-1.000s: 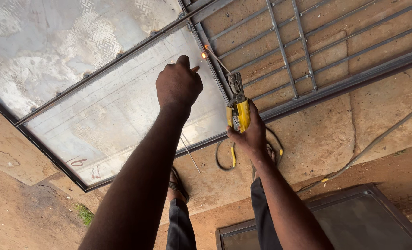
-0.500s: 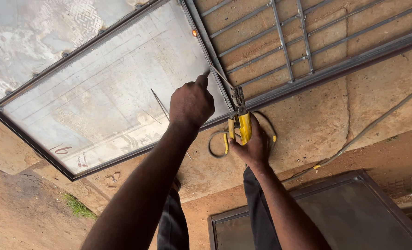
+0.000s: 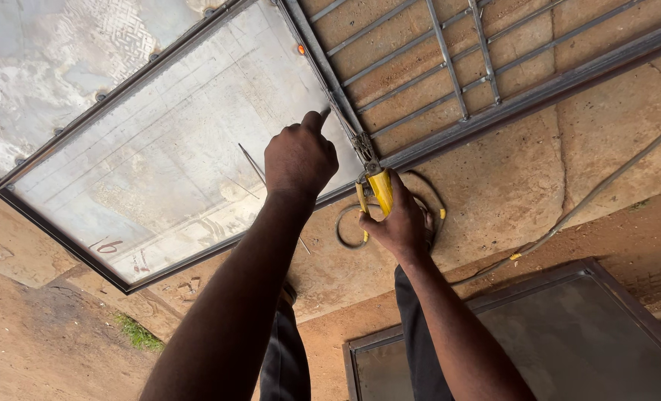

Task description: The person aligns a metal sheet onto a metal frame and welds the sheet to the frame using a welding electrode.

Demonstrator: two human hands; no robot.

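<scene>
Left hand [image 3: 299,158] clenched, shifted down along metal door frame [image 3: 323,56]; right hand [image 3: 399,223] grasping yellow electrode holder [image 3: 378,189], rod now off glowing weld spot [image 3: 300,50].

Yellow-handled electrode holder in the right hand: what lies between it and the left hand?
In the head view, only the dark steel frame bar of the door panel crosses between yellow-handled electrode holder and left hand.
</scene>
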